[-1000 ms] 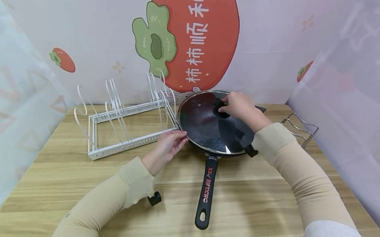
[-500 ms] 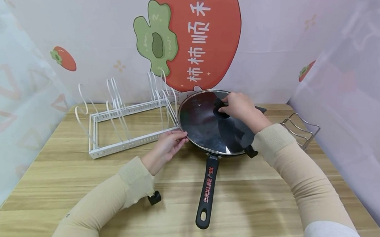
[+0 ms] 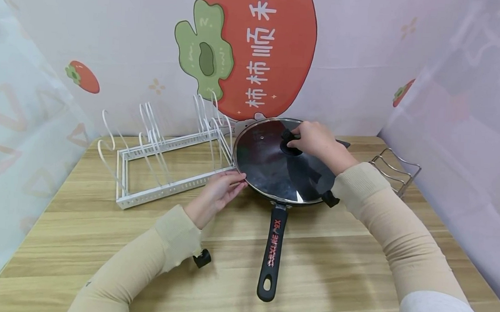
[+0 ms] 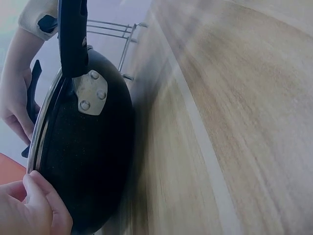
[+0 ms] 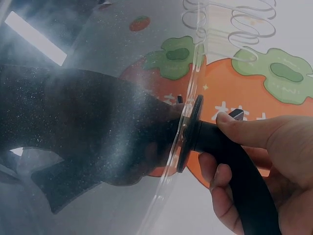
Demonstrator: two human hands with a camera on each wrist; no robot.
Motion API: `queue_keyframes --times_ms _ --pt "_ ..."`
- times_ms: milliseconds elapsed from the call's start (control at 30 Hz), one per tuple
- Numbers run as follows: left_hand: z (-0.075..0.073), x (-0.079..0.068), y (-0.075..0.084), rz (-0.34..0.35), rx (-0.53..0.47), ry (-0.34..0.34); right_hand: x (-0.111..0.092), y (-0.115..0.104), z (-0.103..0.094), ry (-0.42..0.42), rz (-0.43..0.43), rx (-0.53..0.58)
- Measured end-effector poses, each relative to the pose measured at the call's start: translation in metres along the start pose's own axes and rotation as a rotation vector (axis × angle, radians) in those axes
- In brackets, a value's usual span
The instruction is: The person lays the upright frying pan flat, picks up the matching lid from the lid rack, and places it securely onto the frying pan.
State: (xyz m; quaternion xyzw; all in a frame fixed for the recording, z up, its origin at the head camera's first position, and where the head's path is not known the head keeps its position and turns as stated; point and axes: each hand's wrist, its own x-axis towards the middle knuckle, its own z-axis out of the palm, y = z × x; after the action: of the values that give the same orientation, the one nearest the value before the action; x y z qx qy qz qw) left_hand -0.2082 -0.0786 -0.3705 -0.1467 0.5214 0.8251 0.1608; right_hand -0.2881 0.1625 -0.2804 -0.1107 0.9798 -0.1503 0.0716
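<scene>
A black frying pan [image 4: 93, 147] stands on the table, topped by a glass lid [image 3: 259, 168] with a metal rim. Its long black handle [image 3: 271, 253] points toward me. My right hand [image 3: 317, 143] grips the lid's black knob [image 5: 252, 191], thumb on one side and fingers curled round the other in the right wrist view. At the left edge, my left hand [image 3: 217, 194] pinches the lid's rim [image 4: 39, 142] between thumb and fingertips. The lid sits on or very close to the pan's edge. The inside of the pan is dark behind the glass.
To the left, a white rack [image 3: 162, 184] with several curved wire dividers stands close beside the pan. A small silver wire rack [image 3: 397, 172] is at the back right. A printed cloth wall [image 3: 345, 76] rises behind the wooden table [image 3: 332, 285].
</scene>
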Motion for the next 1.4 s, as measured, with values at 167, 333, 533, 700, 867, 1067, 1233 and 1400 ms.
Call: queue_keyframes --times_ms 167,333,533,700,867,1067,1233,1400 --pt "0.001 0.000 0.001 0.016 0.012 0.019 0.001 0.001 -0.001 -0.002 -0.004 0.012" --pt "0.001 0.001 0.001 0.020 0.029 0.034 0.002 0.002 -0.001 -0.002 -0.009 0.029" --pt "0.001 0.003 0.002 0.030 0.059 0.025 0.003 0.003 0.001 0.006 -0.013 0.049" --pt "0.000 0.005 0.002 0.031 0.071 0.019 0.004 0.004 0.002 0.008 -0.018 0.038" --pt "-0.001 0.005 0.002 0.041 0.072 0.026 0.004 0.005 0.002 0.005 -0.015 0.045" --pt "0.000 0.005 -0.001 0.068 0.092 0.009 0.005 0.006 0.002 0.008 -0.018 0.041" --pt "0.000 0.004 -0.001 0.072 0.094 0.004 0.005 0.008 0.003 0.018 -0.014 0.057" --pt "-0.001 0.005 -0.002 0.060 0.107 0.003 0.006 0.010 0.005 0.039 -0.024 0.051"
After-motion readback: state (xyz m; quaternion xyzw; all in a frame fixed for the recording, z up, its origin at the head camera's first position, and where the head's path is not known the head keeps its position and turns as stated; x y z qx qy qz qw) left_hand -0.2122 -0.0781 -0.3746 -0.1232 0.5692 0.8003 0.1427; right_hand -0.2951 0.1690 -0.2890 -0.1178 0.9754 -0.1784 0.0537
